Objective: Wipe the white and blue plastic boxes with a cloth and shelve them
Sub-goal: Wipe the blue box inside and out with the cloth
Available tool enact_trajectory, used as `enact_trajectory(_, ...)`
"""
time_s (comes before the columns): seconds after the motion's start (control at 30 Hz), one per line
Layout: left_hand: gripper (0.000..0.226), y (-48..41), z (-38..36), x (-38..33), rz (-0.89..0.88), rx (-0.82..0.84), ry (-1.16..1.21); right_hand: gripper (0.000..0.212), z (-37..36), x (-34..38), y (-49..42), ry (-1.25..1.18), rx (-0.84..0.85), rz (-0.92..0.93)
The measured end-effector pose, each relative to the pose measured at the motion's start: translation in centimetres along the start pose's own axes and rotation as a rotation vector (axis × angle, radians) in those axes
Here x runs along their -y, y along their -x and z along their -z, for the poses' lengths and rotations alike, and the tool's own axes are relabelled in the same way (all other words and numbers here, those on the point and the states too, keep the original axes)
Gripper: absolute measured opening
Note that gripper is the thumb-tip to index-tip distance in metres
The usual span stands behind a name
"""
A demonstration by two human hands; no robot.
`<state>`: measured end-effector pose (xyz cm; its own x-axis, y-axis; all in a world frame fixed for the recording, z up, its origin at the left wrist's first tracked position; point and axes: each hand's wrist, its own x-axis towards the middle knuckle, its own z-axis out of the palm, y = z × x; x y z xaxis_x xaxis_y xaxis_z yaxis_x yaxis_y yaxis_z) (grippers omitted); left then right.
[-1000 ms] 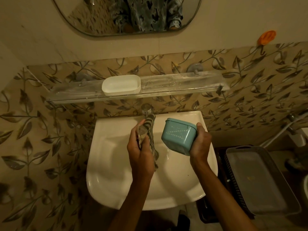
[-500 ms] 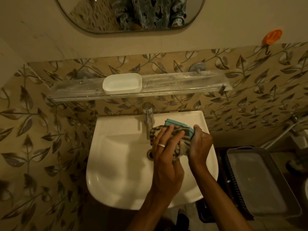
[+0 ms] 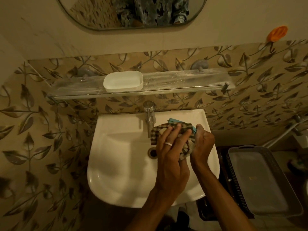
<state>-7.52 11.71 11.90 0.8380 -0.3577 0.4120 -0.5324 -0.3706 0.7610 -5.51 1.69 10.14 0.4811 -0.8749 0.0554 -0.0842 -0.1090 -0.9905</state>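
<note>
Over a white wash basin (image 3: 116,164) in a leaf-tiled bathroom, a person wipes a blue plastic box (image 3: 175,121) with a checked cloth (image 3: 157,130). The left hand (image 3: 170,157), fingers spread nearly straight, presses the cloth flat on the box, which is almost wholly covered, only its far edge showing beside the tap (image 3: 149,112). The right hand (image 3: 203,144) grips the box from the right, thumb hooked at its corner, the other fingers hidden. The white plastic box (image 3: 123,81) already sits on the glass shelf (image 3: 183,80) above the basin, so that half looks done. What appears left is finishing the blue box and shelving it.
</note>
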Motion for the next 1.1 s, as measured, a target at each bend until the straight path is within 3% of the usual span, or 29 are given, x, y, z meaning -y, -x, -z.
enact_trajectory(0.13, 0.053, -1.4, 0.2, 1.8, -0.005, 0.041, 0.082, 0.045, 0.0, -0.1, -0.1, 0.037, -0.006, -0.026)
enact_trajectory(0.27, 0.047, -3.7, 1.0, 2.8, 0.345, 0.009, 0.286, 0.042, -0.2, -0.6, 0.3, 0.056, 0.001, -0.065)
enact_trajectory(0.3, 0.047, -3.8, 1.0, 2.8, 0.351, 0.002, 0.282, 0.042, -0.2, -0.7, 0.3, 0.047, -0.006, -0.072)
enact_trajectory(0.4, 0.051, -2.3, 0.4, 1.4, 0.165, 0.03, 0.136, 0.047, -0.2, -0.8, 0.1, 0.021, -0.037, -0.076)
enact_trajectory(0.53, 0.049, 0.0, -0.7, -0.3, -0.01, 0.082, -0.047, 0.049, 0.5, -1.5, 0.2, 0.017, 0.048, 0.072)
enact_trajectory(0.67, 0.053, -1.0, -0.1, 1.6, 0.063, 0.057, 0.094, 0.047, 0.4, -1.5, 0.3, 0.015, -0.008, -0.053)
enact_trajectory(0.83, 0.048, -3.1, 0.7, 3.3, 0.351, 0.057, 0.267, 0.047, 0.0, -1.6, 0.8, 0.034, -0.013, -0.145)
enact_trajectory(0.93, 0.051, -2.0, 0.3, 1.5, 0.179, 0.105, 0.071, 0.049, 0.0, -1.5, 0.5, 0.027, -0.044, -0.142)
enact_trajectory(1.0, 0.051, -0.8, -0.3, 0.0, 0.068, 0.13, -0.039, 0.051, 0.3, -1.6, 0.4, 0.042, -0.015, -0.033)
enact_trajectory(1.1, 0.05, -0.5, -0.4, 0.1, 0.002, 0.098, -0.04, 0.05, 0.5, -1.3, 0.5, 0.057, 0.024, 0.012)
